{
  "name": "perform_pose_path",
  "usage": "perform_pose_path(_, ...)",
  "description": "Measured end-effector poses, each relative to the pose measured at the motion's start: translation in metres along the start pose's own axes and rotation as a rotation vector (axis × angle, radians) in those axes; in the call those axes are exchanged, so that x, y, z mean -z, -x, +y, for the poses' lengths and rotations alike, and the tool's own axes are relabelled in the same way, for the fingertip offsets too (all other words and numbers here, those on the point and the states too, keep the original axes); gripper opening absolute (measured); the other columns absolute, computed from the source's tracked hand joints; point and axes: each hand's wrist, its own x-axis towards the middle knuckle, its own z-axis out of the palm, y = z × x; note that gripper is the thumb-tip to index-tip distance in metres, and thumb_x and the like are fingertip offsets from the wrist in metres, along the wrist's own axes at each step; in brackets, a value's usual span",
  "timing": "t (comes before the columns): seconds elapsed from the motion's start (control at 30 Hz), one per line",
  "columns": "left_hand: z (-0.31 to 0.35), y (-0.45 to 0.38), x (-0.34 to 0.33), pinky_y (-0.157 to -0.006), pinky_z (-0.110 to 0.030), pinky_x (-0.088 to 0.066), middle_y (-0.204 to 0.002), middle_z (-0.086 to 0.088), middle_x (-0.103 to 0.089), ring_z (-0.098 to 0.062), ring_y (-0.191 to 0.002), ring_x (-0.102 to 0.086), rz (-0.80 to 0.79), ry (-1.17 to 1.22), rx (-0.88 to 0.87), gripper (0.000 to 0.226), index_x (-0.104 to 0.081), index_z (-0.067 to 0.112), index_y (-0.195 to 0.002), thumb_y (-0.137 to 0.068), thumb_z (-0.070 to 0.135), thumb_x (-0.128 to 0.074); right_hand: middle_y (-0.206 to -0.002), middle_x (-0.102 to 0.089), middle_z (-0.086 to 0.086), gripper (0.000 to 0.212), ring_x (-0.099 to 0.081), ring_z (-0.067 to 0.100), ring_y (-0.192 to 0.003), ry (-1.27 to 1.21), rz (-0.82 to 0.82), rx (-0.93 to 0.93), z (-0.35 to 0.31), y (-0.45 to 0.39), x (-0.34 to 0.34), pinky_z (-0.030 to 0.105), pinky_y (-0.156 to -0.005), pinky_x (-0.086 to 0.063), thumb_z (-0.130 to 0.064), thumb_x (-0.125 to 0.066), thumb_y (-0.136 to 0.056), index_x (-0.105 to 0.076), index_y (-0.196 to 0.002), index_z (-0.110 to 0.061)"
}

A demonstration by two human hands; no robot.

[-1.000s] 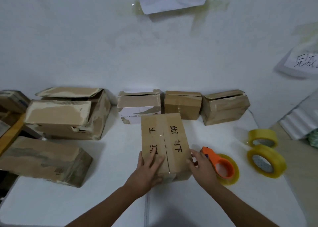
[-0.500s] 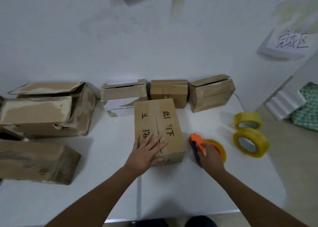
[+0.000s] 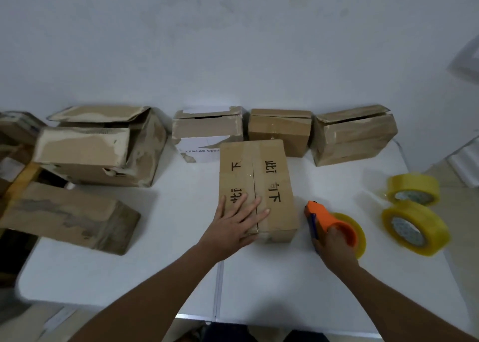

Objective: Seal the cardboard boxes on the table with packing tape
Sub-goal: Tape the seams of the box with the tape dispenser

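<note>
A closed cardboard box (image 3: 259, 175) with black characters on its flaps lies in the middle of the white table (image 3: 129, 277). My left hand (image 3: 233, 225) presses flat on the box's near end, fingers spread over the centre seam. Just right of the box, my right hand (image 3: 333, 248) grips an orange tape dispenser (image 3: 329, 221) that carries a yellow tape roll (image 3: 359, 234) and stands on the table.
Two spare yellow tape rolls (image 3: 414, 227) lie at the right edge. Three small boxes (image 3: 280, 131) line the back wall. A large open box (image 3: 103, 147) and a long flat box (image 3: 70, 217) fill the left side.
My right hand left the box's right side and took hold of the orange dispenser. My left hand stayed flat on the box. The view tilted down.
</note>
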Motion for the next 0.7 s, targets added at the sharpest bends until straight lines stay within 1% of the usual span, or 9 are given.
perform_pose_path(0.1,0.0,0.0,-0.002,-0.116,-0.065,-0.016,-0.167,0.01,-0.002,-0.023,-0.154,-0.001,0.007,-0.014,0.008,0.068,-0.005,0.04,-0.158,-0.099,0.061,-0.033,-0.119,-0.058,0.009,0.066,-0.062,0.026,-0.099,0.084,-0.005,-0.148,-0.008,0.003,0.001,0.043,-0.08,-0.056,-0.044,-0.064,-0.087,-0.035,-0.14,-0.016)
perform_pose_path(0.13,0.0,0.001,-0.002,-0.116,-0.065,-0.016,-0.167,0.01,-0.003,-0.023,-0.154,-0.002,0.01,-0.015,0.01,0.069,-0.005,0.039,-0.158,-0.099,0.061,-0.033,-0.115,-0.059,0.008,0.063,-0.063,0.025,-0.096,0.079,-0.001,-0.157,-0.009,0.004,0.001,0.042,-0.077,-0.056,-0.044,-0.063,-0.088,-0.037,-0.138,-0.016)
perform_pose_path(0.2,0.0,0.001,-0.001,-0.116,-0.065,-0.016,-0.167,0.009,-0.004,-0.023,-0.154,-0.002,0.021,-0.015,0.006,0.068,-0.006,0.039,-0.158,-0.099,0.061,-0.032,-0.107,-0.062,0.003,0.045,-0.063,0.024,-0.089,0.057,0.029,-0.117,-0.011,0.005,0.005,0.044,-0.073,-0.057,-0.047,-0.052,-0.092,-0.043,-0.133,-0.029)
perform_pose_path(0.3,0.001,0.003,-0.001,-0.117,-0.064,-0.016,-0.167,0.008,-0.007,-0.024,-0.154,-0.005,0.045,-0.028,0.001,0.067,-0.009,0.038,-0.158,-0.099,0.062,-0.029,-0.102,-0.063,0.012,0.033,-0.063,0.03,-0.087,0.169,0.009,-0.184,-0.014,0.011,0.017,0.042,-0.071,-0.053,-0.036,-0.047,-0.098,-0.047,-0.115,-0.009)
perform_pose_path(0.37,0.003,0.002,-0.001,-0.117,-0.063,-0.016,-0.166,0.007,-0.011,-0.024,-0.153,-0.007,0.052,-0.035,0.007,0.065,-0.012,0.037,-0.158,-0.1,0.063,-0.025,-0.098,-0.063,0.014,0.027,-0.062,0.032,-0.083,0.155,0.037,-0.174,-0.015,0.018,0.03,0.04,-0.07,-0.048,-0.03,-0.044,-0.101,-0.046,-0.11,-0.004)
perform_pose_path(0.43,0.005,0.002,0.001,-0.117,-0.063,-0.018,-0.166,0.007,-0.014,-0.023,-0.153,-0.009,0.045,-0.039,0.019,0.063,-0.014,0.037,-0.158,-0.1,0.062,-0.024,-0.095,-0.062,0.014,0.019,-0.057,0.029,-0.077,-0.006,0.081,-0.157,-0.015,0.025,0.045,0.037,-0.066,-0.045,-0.024,-0.044,-0.102,-0.048,-0.107,-0.006)
perform_pose_path(0.53,0.008,0.0,0.004,-0.116,-0.062,-0.019,-0.165,0.007,-0.017,-0.024,-0.153,-0.014,0.026,-0.033,0.02,0.061,-0.019,0.037,-0.157,-0.101,0.062,-0.019,-0.095,-0.063,0.012,0.02,-0.058,0.027,-0.081,-0.315,0.136,-0.181,-0.021,0.042,0.071,0.035,-0.064,-0.043,-0.023,-0.046,-0.102,-0.054,-0.11,-0.006)
perform_pose_path(0.63,0.008,0.0,0.007,-0.117,-0.061,-0.016,-0.165,0.008,-0.017,-0.023,-0.152,-0.014,0.003,0.015,0.019,0.062,-0.021,0.038,-0.156,-0.101,0.064,-0.013,-0.091,-0.066,0.009,0.031,-0.061,0.026,-0.082,-0.534,0.219,-0.188,-0.028,0.064,0.087,0.035,-0.066,-0.044,-0.038,-0.051,-0.099,-0.062,-0.098,-0.009)
perform_pose_path(0.7,0.005,0.0,0.008,-0.119,-0.06,-0.008,-0.166,0.012,-0.007,-0.019,-0.153,-0.003,-0.011,0.072,0.019,0.064,-0.015,0.042,-0.156,-0.098,0.069,-0.011,-0.079,-0.066,0.006,0.038,-0.061,0.023,-0.073,-0.592,0.257,-0.177,-0.033,0.077,0.094,0.034,-0.063,-0.043,-0.049,-0.055,-0.095,-0.065,-0.086,-0.013)
